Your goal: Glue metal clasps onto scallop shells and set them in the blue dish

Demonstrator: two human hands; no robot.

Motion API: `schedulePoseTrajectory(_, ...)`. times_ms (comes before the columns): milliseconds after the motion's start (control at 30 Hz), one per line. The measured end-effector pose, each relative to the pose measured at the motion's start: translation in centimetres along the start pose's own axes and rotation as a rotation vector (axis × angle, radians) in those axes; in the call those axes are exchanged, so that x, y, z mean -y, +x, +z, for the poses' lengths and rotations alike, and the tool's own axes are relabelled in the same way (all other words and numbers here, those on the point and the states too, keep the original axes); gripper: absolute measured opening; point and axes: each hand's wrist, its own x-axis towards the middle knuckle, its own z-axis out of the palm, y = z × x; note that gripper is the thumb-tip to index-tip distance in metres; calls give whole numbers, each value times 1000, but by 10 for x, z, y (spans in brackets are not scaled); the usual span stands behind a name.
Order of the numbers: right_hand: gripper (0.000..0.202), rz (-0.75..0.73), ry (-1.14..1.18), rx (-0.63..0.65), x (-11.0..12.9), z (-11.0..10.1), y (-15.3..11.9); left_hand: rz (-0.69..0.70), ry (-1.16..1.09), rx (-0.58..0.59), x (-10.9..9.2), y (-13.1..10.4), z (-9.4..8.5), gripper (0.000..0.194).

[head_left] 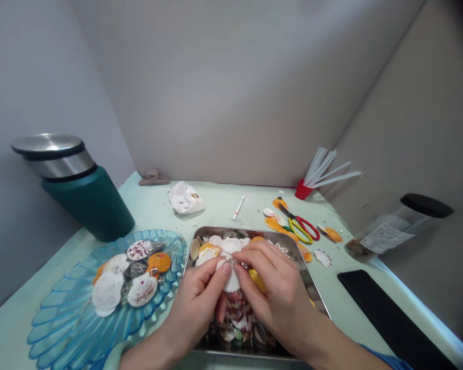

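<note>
My left hand (200,293) pinches a white scallop shell (232,281) between thumb and forefinger. At the shell's top edge, my right hand (273,288) closes thumb and forefinger on a thin metal wire (227,254); its exact shape is too small to make out. Both hands are over a metal tray (319,293) filled with shells. Below the held shell lie purple-and-white scallop shells (241,314) in the tray. The hands hide part of the tray's contents.
A blue shell-shaped dish (57,313) with several shells stands left, before a green bottle (92,205). Yellow-and-red-handled scissors (301,228) lie behind the tray, near a red cup (303,191) of white sticks. A clear jar (388,236) and black slab (386,313) are right.
</note>
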Motion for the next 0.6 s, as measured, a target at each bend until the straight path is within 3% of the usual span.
schedulePoseTrajectory(600, 13, 23, 77, -29, 2, 0, -1, 33, 29, -10, 2, 0, -1, 32)
